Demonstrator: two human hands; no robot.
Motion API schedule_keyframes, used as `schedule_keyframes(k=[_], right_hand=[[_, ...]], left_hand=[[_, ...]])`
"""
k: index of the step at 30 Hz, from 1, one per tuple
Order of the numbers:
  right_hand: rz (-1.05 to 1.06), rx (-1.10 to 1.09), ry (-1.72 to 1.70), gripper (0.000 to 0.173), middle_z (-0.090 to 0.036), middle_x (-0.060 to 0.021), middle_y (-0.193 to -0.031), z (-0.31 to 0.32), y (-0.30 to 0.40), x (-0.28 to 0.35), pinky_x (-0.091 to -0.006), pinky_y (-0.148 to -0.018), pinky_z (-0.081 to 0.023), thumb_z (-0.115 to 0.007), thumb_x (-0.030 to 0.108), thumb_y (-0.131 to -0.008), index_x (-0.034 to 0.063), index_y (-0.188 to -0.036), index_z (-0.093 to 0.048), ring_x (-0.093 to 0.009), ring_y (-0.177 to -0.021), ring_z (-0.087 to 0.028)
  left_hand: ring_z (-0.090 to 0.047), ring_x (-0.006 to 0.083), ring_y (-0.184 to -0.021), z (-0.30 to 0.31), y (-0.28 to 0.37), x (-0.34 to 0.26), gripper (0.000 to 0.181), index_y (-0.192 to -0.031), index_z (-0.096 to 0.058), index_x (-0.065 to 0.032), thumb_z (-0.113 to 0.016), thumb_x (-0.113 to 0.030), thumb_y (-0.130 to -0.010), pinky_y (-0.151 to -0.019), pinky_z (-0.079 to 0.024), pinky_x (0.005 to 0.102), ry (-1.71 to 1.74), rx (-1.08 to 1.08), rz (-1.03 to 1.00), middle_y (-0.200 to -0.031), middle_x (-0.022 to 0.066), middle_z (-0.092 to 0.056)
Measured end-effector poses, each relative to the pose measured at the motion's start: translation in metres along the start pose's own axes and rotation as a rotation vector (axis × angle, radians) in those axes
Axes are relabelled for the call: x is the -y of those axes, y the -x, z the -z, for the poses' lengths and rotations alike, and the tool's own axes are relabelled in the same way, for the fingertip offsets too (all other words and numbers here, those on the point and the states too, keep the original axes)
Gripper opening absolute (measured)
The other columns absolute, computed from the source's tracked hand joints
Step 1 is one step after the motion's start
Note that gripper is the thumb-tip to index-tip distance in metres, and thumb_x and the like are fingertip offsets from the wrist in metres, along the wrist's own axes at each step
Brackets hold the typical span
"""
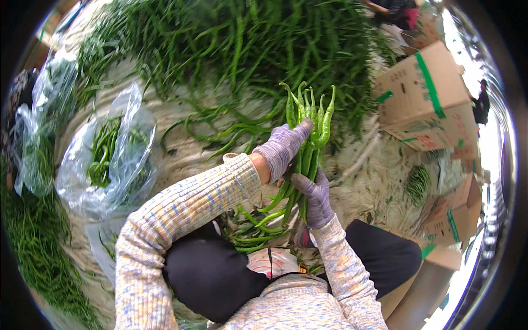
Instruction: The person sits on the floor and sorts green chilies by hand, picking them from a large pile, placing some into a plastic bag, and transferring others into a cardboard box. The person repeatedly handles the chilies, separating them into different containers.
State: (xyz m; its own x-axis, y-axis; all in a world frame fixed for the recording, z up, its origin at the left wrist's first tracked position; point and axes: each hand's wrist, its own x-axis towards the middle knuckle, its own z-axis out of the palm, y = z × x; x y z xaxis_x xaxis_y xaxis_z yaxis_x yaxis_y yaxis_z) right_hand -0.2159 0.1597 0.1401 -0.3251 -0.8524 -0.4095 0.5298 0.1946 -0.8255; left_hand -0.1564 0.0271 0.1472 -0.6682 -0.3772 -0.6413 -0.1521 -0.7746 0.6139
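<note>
A bundle of long green chili peppers point(307, 154) is held lengthwise between my two hands, with the curled stem ends fanned out at the far end. My left hand point(284, 144), in a purple-grey knit glove, wraps the bundle's upper part with the thumb across it. Lower down, my right hand point(314, 196) grips the same bundle from the right side in a matching glove. Its far fingers are hidden behind the peppers. Below the hands, more loose peppers point(260, 231) lie between my knees.
A large heap of green peppers point(247, 45) spreads across the cloth-covered ground point(350, 173) ahead. On the left sits an open clear plastic bag point(103, 165) with peppers inside. Taped cardboard boxes point(425, 95) line the right side. Part of another person point(396, 12) shows at the upper right.
</note>
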Motion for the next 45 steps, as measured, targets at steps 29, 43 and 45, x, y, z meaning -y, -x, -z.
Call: schedule_keyframes(k=[29,43,45], right_hand=[[-0.650,-0.887,1.530,0.042,-0.056,-0.0229,-0.107,0.408,0.457,0.034,-0.0429,-0.079,-0.045,-0.035,0.021,-0.090,0.0108,-0.131,-0.033,-0.034,-0.096,-0.056],[-0.672,-0.729,1.653,0.037,-0.055,-0.0185,-0.112,0.426,0.222,0.022,-0.0381,-0.087,-0.042,-0.034,0.021,-0.092,0.0062,-0.126,-0.038,-0.030,-0.099,-0.055],[-0.684,-0.758,1.681,0.037,-0.055,-0.0179,-0.111,0.441,0.231,0.007,-0.0379,-0.087,-0.042,-0.034,0.021,-0.092,0.0062,-0.125,-0.039,-0.030,-0.098,-0.055]], left_hand=[[-0.058,0.0128,-0.064,-0.072,0.070,0.040,0.023,-0.093,-0.057,-0.0019,-0.063,-0.020,-0.080,-0.051,-0.045,0.0208,-0.799,0.076,-0.232,-0.080,0.0072,-0.060],[-0.051,0.0089,-0.067,-0.055,0.104,0.021,0.030,-0.097,-0.059,0.0011,-0.058,-0.026,-0.083,-0.061,-0.042,0.0249,-0.928,-0.042,-0.387,-0.077,0.0047,-0.060],[-0.052,0.0086,-0.065,-0.037,0.104,0.025,0.031,-0.099,-0.059,0.0015,-0.059,-0.025,-0.083,-0.060,-0.042,0.0242,-0.959,-0.173,-0.281,-0.075,0.0045,-0.059]])
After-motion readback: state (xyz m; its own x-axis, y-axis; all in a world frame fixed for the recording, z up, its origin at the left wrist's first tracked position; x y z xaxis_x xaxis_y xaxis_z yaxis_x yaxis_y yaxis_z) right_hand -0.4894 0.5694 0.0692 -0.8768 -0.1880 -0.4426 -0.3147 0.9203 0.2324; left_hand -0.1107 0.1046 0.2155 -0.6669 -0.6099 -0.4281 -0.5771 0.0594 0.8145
